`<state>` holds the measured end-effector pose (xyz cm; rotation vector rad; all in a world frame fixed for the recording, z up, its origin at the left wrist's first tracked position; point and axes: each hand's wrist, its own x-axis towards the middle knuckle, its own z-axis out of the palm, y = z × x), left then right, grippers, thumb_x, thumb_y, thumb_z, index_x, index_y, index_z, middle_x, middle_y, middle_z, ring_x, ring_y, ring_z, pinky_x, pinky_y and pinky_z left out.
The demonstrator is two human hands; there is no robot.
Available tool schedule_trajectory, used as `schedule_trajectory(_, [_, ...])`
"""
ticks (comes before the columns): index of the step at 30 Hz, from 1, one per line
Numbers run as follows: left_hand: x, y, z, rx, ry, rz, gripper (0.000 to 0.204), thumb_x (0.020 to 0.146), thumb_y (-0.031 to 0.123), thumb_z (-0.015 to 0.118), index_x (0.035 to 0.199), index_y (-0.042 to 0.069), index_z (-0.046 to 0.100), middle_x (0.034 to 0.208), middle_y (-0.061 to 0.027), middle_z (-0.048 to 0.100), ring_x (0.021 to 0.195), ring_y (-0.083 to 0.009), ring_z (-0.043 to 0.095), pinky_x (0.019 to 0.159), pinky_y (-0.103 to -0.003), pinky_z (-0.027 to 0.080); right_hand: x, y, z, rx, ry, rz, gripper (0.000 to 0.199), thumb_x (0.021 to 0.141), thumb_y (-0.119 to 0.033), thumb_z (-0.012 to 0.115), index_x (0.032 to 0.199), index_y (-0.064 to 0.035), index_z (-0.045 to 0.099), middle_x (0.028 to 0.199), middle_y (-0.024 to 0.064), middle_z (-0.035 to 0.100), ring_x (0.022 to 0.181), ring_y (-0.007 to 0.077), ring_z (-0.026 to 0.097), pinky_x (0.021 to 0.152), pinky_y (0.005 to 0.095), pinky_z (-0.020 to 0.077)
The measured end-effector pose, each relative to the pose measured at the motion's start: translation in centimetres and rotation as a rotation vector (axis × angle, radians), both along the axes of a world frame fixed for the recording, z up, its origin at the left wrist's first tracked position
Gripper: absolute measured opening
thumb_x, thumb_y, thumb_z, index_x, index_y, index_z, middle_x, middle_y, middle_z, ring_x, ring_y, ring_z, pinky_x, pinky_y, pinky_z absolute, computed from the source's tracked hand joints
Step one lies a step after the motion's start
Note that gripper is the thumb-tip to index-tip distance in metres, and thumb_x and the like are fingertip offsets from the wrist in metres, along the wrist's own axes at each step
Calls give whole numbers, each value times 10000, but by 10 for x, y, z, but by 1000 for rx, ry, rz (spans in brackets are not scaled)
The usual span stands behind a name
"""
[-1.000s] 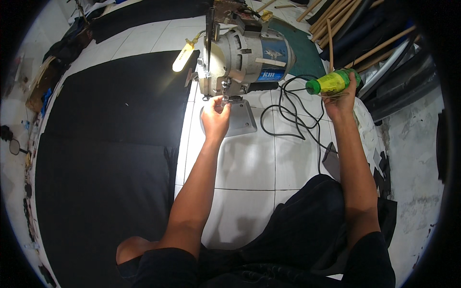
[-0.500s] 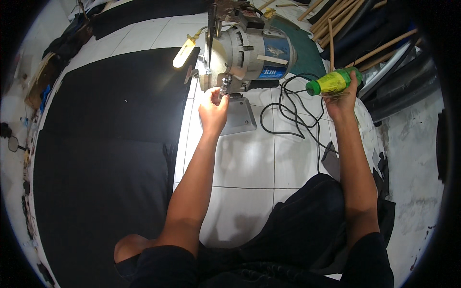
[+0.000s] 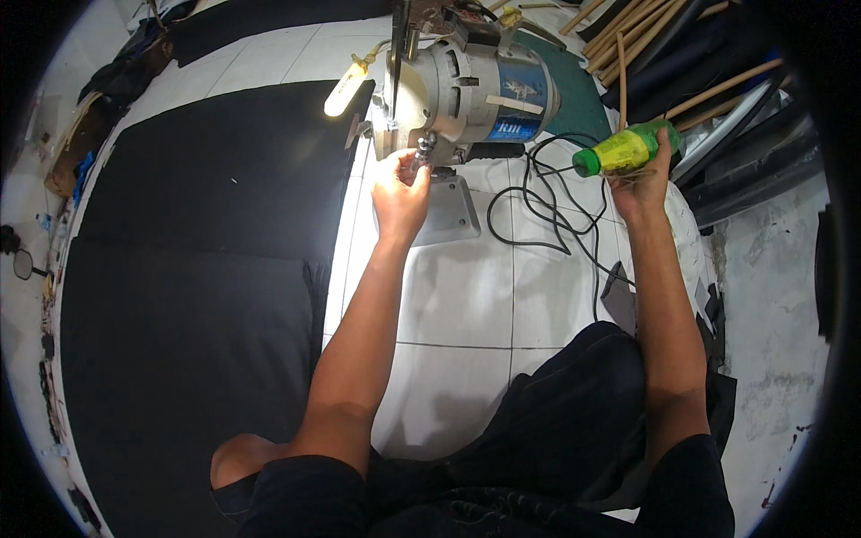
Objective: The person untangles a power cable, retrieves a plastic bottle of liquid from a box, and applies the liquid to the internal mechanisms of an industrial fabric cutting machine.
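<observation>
My left hand [image 3: 400,199] is closed, thumb and fingers pinching a shiny metal fitting [image 3: 425,149] at the near side of an electric cloth-cutting machine [image 3: 453,94]. Whether that fitting is fixed to the machine cannot be made out. The machine has a silver motor body with a blue label and rests over a grey metal base plate [image 3: 448,215]. Away to the right, my right hand [image 3: 642,186] grips a green plastic bottle [image 3: 625,151] with a yellow label. The bottle lies nearly sideways, its green cap pointing left toward the machine.
Black fabric [image 3: 193,269] spreads over the floor at left. A lit yellowish lamp [image 3: 346,89] hangs beside the machine. Black cable [image 3: 529,238] loops across white tiles [image 3: 448,381]. Wooden sticks [image 3: 632,31] and dark rolls [image 3: 744,166] are piled at far right.
The machine's motor body has shifted slightly to the right, along with the metal fitting at my left fingers. My right hand still holds the bottle in nearly the same place.
</observation>
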<state>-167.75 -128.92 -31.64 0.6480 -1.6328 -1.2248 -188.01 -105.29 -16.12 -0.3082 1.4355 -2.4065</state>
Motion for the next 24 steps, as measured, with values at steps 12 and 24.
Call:
schedule_trajectory(12, [2, 0, 10, -47, -51, 24, 266, 798, 85, 732, 1047, 23, 659, 944, -92, 667, 724, -164, 614, 692, -310, 514, 2, 0, 2, -4, 12, -14, 581, 892, -584, 574, 1101, -42, 554, 954, 107, 646, 860, 235, 669, 755, 362, 560])
schedule_trajectory(24, [0, -4, 4, -20, -25, 6, 259, 794, 93, 736, 1034, 28, 665, 929, -98, 660, 711, -156, 606, 663, -299, 508, 0, -1, -1, -26, -40, 9, 514, 877, -597, 594, 1081, -127, 561, 965, 54, 619, 856, 205, 642, 720, 340, 547])
